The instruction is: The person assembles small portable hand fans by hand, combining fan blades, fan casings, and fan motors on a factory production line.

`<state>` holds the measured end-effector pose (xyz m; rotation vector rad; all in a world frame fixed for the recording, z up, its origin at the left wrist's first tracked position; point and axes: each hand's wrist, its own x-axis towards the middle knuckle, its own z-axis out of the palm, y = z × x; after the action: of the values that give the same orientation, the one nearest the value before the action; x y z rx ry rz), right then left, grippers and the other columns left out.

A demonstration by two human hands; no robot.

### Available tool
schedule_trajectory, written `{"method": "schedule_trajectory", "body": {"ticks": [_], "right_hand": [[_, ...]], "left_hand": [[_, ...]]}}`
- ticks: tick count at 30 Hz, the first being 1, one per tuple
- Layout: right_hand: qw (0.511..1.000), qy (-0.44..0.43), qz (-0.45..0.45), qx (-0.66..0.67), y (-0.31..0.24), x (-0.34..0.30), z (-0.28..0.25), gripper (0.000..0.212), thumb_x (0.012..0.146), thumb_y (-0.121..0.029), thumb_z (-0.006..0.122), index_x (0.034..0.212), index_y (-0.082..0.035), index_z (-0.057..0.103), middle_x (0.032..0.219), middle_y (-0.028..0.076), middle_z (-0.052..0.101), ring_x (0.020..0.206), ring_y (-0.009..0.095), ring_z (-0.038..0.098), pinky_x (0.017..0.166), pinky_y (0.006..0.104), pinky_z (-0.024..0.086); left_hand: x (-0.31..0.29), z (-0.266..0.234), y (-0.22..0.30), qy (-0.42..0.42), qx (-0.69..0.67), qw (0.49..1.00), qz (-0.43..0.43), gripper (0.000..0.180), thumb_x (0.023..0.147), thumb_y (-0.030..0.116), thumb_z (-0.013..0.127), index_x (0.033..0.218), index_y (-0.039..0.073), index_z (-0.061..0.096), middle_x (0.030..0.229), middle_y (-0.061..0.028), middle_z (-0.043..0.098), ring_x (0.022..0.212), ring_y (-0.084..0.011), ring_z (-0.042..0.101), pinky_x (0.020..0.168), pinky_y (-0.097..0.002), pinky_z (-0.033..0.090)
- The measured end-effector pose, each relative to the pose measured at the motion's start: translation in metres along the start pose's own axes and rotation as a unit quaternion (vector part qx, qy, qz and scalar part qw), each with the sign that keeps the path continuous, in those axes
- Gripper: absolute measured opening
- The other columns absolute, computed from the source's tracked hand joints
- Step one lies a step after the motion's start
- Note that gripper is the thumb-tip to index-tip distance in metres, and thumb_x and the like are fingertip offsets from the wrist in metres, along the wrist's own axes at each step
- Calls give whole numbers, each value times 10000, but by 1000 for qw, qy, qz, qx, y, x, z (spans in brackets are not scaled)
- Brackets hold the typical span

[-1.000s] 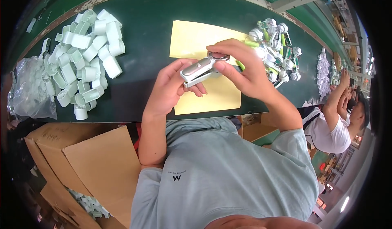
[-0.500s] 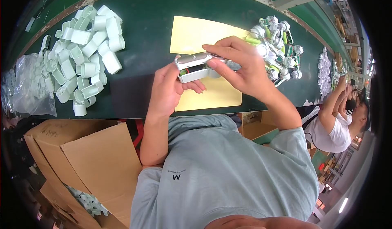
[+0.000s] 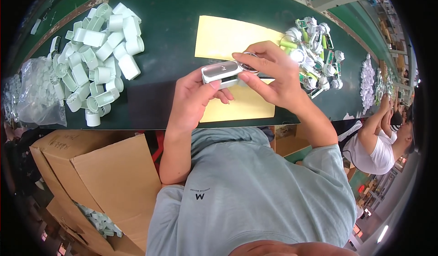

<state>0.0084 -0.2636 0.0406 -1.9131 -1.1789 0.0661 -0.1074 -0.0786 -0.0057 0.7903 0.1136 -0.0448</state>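
Observation:
Over the yellow sheet, both my hands grip a small white plastic device with a silver oval face and a round, ring-edged end. My left hand is closed on its left end, with the thumb pressed along the near edge. My right hand pinches the round end between thumb and fingers. Between the silver-faced top and the lower casing, a dark gap shows near the middle. The inside of the device is mostly hidden.
Pale green casings are heaped on the left of the green table, beside a clear plastic bag. Circuit assemblies with green cells lie right. Below stands a cardboard box. A person sits at far right.
The device's silver face has tipped toward the view, and the gap beneath it looks narrower. My left thumb has moved onto the near edge. The round end shows more between my right fingers.

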Motion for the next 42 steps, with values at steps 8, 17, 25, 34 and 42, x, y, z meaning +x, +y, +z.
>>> {"method": "schedule_trajectory", "body": {"ticks": [8,17,25,34,42], "right_hand": [[1000,15,-14,-2,3,-6,4,340,817,-80,765,1155,-58,738,985,124,646,778,213,672,661,307,572],[999,-4,-30,35,7,-5,8,377,819,-2,733,1193,-49,717,1092,148,605,894,240,678,725,327,600],[940,47,167,293,-2,7,15,286,977,-178,556,1175,16,624,1112,117,592,1009,229,617,868,336,499],[987,92,104,78,-2,8,26,462,1034,-262,380,815,22,672,675,75,564,595,130,512,552,288,372],[962,116,197,151,-2,6,35,560,1053,-327,322,783,16,673,634,45,590,549,101,509,525,257,364]], "left_hand": [[-6,16,4,43,104,993,27,337,913,27,700,1221,-73,609,1000,-110,697,781,-130,675,670,-258,565],[-8,24,10,63,230,968,75,319,915,54,708,1197,-71,626,1033,-123,699,819,-113,666,697,-246,557],[2,19,1,54,344,912,216,324,901,56,708,1200,-37,629,1168,-141,661,1020,-168,648,843,-286,538],[9,1,-6,11,461,860,218,422,748,181,864,1042,0,620,802,-87,685,663,-133,667,549,-278,516],[13,0,-14,22,532,782,325,496,704,228,885,1064,-5,634,822,-108,693,630,-212,669,548,-303,527]]}}
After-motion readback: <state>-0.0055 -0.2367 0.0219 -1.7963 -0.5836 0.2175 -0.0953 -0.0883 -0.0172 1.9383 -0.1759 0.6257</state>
